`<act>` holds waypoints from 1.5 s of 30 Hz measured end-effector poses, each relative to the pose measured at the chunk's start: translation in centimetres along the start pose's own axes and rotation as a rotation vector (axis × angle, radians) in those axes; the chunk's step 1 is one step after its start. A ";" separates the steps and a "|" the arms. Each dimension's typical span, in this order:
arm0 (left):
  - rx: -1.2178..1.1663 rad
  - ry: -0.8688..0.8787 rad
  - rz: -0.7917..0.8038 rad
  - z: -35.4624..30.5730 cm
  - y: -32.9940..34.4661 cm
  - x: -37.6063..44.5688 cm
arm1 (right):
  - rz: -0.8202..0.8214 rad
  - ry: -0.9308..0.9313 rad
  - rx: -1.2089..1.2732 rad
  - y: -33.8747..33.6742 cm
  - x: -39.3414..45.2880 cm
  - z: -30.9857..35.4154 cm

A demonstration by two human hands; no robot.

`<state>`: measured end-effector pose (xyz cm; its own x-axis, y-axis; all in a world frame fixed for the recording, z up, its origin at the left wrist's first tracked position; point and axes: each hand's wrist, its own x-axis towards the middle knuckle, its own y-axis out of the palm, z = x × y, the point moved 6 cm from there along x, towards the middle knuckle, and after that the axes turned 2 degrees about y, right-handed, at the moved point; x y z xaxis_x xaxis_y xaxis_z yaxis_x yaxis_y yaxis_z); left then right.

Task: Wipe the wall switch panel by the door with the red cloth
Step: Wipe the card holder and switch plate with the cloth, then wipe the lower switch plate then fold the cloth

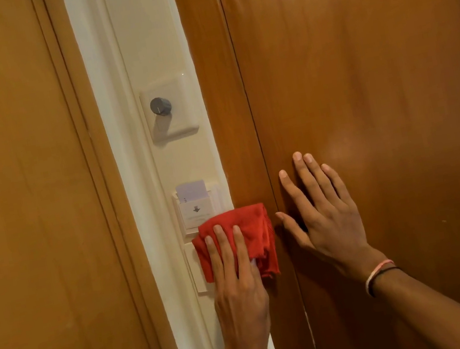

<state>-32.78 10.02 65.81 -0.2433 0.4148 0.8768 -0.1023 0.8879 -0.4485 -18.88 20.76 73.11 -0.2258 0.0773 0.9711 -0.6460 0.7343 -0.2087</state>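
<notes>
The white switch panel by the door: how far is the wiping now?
In hand: the left hand presses the folded red cloth flat on the white rectangular switch panel, covering most of it. The right hand rests open on the brown wooden door. Done: no finished wiping is visible. Left: the panel's uncovered left strip.

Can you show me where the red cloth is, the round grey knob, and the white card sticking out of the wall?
Red fabric cloth (pixel 254 225): head view, upper right part, clear of the fingers.
Round grey knob (pixel 160 106): head view, its front face.
White rectangular card (pixel 191 191): head view, the part above its slot.
</notes>
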 end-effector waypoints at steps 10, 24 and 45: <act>-0.097 0.053 0.005 -3.6 -0.2 -0.6 | 0.371 0.311 0.758 -2.2 -2.6 3.3; -1.067 -0.249 0.130 -12.7 -2.0 -0.3 | 0.027 0.838 1.158 -11.4 -7.2 -9.4; -1.253 -0.805 0.828 -17.8 12.4 -22.7 | 0.498 1.089 0.603 -11.9 -33.2 -15.6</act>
<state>-11.31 15.17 43.45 -0.2674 0.9634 0.0169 0.9630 0.2665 0.0404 7.72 19.99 45.12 -0.0199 0.9487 0.3156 -0.9475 0.0829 -0.3089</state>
